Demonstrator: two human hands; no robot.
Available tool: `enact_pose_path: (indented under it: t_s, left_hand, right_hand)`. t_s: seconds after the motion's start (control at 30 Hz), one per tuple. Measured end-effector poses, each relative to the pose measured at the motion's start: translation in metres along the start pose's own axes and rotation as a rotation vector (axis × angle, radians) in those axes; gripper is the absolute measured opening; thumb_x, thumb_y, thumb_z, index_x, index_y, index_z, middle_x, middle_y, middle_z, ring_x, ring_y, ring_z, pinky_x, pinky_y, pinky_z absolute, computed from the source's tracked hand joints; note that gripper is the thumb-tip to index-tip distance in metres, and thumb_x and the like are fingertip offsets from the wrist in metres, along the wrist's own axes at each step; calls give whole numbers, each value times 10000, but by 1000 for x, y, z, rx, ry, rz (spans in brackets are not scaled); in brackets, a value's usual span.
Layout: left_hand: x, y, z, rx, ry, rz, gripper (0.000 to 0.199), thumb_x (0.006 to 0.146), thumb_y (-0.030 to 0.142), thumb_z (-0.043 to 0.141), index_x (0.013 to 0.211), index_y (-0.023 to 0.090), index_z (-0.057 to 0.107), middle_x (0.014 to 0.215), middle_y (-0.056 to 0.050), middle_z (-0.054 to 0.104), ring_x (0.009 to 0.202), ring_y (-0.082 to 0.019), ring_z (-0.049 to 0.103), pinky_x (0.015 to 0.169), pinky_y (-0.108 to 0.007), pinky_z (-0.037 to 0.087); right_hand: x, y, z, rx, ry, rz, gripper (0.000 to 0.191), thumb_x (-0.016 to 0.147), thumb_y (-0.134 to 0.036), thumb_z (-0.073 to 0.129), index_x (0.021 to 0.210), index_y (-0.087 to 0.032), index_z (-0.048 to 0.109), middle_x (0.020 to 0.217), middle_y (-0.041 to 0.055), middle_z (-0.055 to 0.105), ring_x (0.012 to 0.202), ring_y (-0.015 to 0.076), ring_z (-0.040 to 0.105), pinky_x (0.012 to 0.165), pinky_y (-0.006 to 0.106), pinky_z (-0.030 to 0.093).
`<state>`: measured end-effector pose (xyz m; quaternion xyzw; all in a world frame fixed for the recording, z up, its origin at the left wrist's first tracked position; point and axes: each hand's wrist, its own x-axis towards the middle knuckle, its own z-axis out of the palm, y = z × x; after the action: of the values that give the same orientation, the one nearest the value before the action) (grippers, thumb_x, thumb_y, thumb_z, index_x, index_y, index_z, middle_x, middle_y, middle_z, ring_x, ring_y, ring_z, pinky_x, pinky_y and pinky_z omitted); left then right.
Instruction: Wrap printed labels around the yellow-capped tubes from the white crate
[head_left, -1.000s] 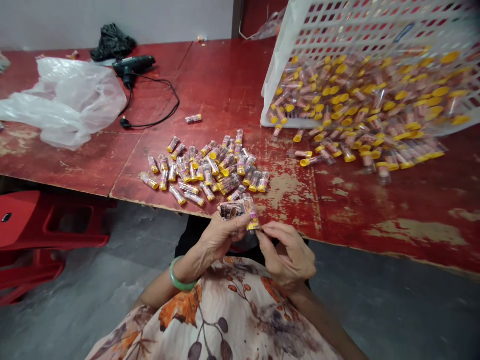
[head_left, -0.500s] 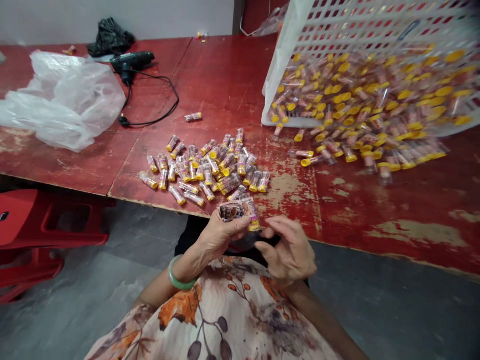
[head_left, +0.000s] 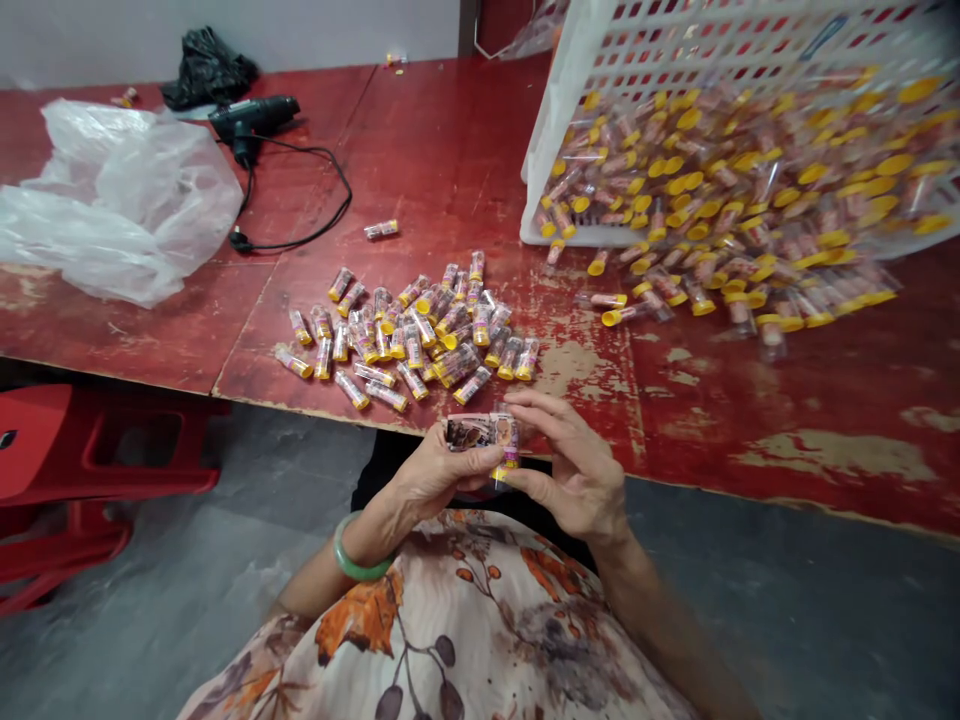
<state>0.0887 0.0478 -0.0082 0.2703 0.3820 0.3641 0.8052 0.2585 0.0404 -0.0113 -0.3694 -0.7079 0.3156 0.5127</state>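
My counter point(head_left: 817, 400) runs across in front of me, its red paint worn through in pale patches. Toward the far left, a crumpled clear plastic bag point(head_left: 124, 205) lies near a black hot glue gun point(head_left: 251, 115). The gun's black cord point(head_left: 319, 220) loops across the red surface to a plug resting just beside the bag. Behind the gun sits a wadded black plastic bag point(head_left: 206, 70), close to the white wall point(head_left: 225, 30). To the right, a white perforated plastic basket point(head_left: 555, 150) lies tipped over on the counter. Below the counter's edge on my left stands a red plastic stool point(head_left: 97, 440) on the grey concrete floor point(head_left: 787, 610).
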Motion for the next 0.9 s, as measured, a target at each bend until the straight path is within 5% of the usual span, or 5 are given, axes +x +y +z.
enact_pose_path:
  t_s: [0.43,0.6,0.7,0.8,0.9]
  left_hand:
    - [-1,17,-16,187,60,62,344,630,395,788,838,159,650,643,31,488,496,-53,315,453,-205,220]
    - [24,86,-60,986,494,466,304,704,458,661,696,155,632,565,22,495,533,-109,403,524,-242,283]
    - [56,125,-87,1480,683,588,312,749,424,572,570,170,555,509,7,463,539,-140,432,534,-266,259]
    - [76,140,-100,1644,712,487,303,745,407,559,543,183,536,491,-19,487,542,-173,472,530,-280,261]
    - [69,134,-90,1527,803,545,259,761,399,562,634,174,589,587,-37,561,622,-185,527,556,-266,305]
  right_hand:
    - [11,11,5,-92,-99,-92,504,837,-326,644,1307,-206,506,1297,119,545,1201,270,519,1021,424,426]
    - [50,72,-55,-738,124,23,291,885,-185,479,1144,-146,606,1199,141,584,1146,250,534,976,394,443]
    - [71,115,-101,-1144,-36,258,350,827,-50,408,1094,-110,626,1140,179,573,1132,291,496,864,389,461]
    - [83,141,-123,-1149,-140,284,412,791,-17,414,1134,-133,610,1117,177,567,1062,289,502,746,337,448]
    - [90,150,-127,-1082,-145,280,403,824,-32,377,1146,-134,597,1105,169,571,992,250,514,707,297,414]
